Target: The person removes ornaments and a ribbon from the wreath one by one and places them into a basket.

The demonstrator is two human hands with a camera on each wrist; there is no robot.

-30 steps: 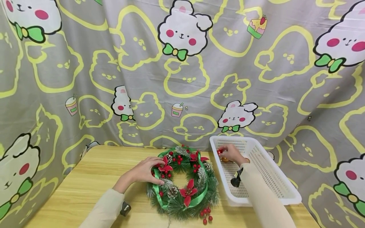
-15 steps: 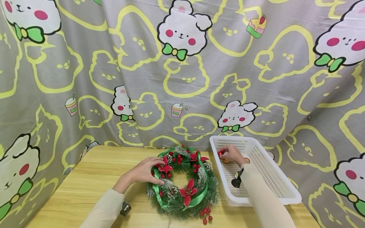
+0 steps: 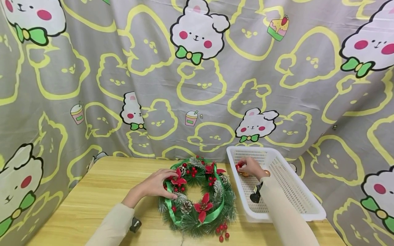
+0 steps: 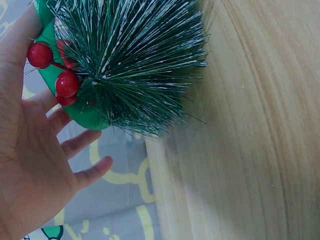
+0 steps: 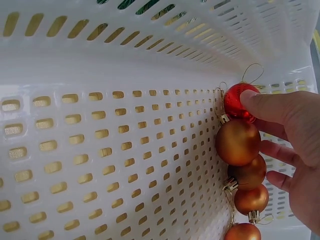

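A green Christmas wreath (image 3: 206, 222) lies on the table, trimmed with poinsettias (image 3: 203, 207), pinecones (image 3: 186, 207), red berries and a green ribbon (image 3: 213, 216). My left hand (image 3: 158, 184) rests on its left side, thumb and fingers spread beside a red poinsettia. In the left wrist view the left hand's fingers (image 4: 82, 145) are mostly straight by the ribbon and shiny red berries (image 4: 66, 84). Inside the white basket, my right hand (image 5: 295, 135) pinches a red bauble (image 5: 236, 101) with a gold string loop. Below it, several copper-coloured baubles (image 5: 239, 142) lie in a row.
The white plastic basket (image 3: 307, 216) with perforated walls stands right of the wreath. A sprig of red berries (image 3: 222, 235) sticks out at the wreath's front right. Behind the wooden table (image 3: 89, 194) hangs a grey patterned curtain (image 3: 209, 102).
The right hand and the red bauble have shifted very slightly right inside the basket. The left hand and wreath stay where they were.
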